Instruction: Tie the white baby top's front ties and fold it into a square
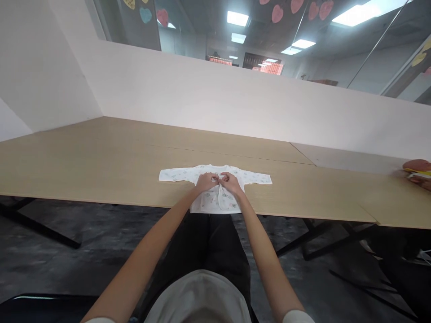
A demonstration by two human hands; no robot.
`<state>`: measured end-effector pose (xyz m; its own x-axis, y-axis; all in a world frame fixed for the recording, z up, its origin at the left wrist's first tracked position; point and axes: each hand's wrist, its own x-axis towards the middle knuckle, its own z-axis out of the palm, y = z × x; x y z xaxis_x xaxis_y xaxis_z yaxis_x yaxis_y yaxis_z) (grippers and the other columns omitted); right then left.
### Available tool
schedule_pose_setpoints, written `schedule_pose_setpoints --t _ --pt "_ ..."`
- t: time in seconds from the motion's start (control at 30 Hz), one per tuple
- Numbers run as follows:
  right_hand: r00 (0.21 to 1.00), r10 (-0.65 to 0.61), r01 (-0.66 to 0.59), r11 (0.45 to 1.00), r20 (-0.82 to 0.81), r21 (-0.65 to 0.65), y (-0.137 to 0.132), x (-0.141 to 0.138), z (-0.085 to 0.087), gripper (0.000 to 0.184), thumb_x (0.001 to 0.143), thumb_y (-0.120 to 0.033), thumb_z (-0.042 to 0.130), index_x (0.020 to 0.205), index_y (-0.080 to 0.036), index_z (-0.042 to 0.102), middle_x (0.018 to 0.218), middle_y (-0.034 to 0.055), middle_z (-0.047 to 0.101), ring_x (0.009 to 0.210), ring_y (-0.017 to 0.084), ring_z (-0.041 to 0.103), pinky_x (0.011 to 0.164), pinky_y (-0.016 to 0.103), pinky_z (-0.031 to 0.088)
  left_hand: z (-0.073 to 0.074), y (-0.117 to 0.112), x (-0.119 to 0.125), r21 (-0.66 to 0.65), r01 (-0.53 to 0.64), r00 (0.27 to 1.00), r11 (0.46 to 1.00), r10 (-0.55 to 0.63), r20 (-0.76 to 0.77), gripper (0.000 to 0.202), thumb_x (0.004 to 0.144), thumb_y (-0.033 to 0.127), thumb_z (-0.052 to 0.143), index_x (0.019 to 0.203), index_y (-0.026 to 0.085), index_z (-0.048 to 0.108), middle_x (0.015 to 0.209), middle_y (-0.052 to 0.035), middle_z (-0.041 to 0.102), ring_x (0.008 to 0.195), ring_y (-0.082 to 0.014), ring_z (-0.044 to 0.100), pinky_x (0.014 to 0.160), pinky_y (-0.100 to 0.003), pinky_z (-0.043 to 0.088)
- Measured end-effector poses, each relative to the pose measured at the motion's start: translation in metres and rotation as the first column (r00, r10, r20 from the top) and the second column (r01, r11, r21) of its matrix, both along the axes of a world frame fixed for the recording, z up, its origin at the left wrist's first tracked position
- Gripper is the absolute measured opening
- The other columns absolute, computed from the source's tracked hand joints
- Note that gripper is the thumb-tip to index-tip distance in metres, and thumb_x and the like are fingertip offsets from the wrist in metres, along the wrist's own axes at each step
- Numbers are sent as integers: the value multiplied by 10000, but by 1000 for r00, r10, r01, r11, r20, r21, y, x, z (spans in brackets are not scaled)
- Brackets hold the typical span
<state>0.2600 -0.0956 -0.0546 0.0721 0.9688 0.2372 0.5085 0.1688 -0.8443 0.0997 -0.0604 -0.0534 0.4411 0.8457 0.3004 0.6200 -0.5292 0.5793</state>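
A small white baby shirt (215, 199) with a faint print lies flat at the near edge of the wooden table (101, 161), its sleeves spread left and right. My left hand (206, 182) and my right hand (230, 181) meet over the middle of its chest. The fingers of both hands are pinched together on the shirt's front opening, on what looks like a tie or fastener too small to make out.
A white partition wall runs behind the table. At the far right edge lie an orange and yellow object (417, 167) and another person's hand (422, 181). Black table legs stand on the dark floor below.
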Motion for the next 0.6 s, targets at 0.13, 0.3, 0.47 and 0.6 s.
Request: schedule_pose_setpoints --t 0.13,0.3,0.47,0.6 --pt "999 8 -9 1000 46 21 -3 -2 6 282 748 -379 651 952 -185 645 640 -51 560 647 121 556 644 224 439 8 -2 4 -33 -13 999 999 12 -32 254 732 256 620 954 266 743 997 -13 736 973 -213 638 923 -310 448" --pt "998 -19 16 999 67 43 -1 -3 6 178 758 -288 628 901 -184 646 639 -42 592 653 124 573 675 229 450 6 -5 5 -16 -33 999 999 33 22 206 766 294 613 921 265 746 970 -1 743 956 -197 641 917 -294 447" --pt "998 -57 57 998 14 24 1 1 5 255 694 -150 554 926 -183 653 689 -27 632 667 126 607 674 232 482 -1 -1 3 -66 -11 994 998 18 109 188 784 335 618 895 256 747 913 8 745 848 -165 651 858 -268 475" --pt "996 -34 33 999 -80 -12 0 4 4 309 688 -164 527 972 -184 647 688 -24 638 620 119 601 619 226 486 -5 1 3 -72 -18 983 997 31 180 190 794 311 604 891 234 748 885 -10 742 845 -171 661 818 -265 495"
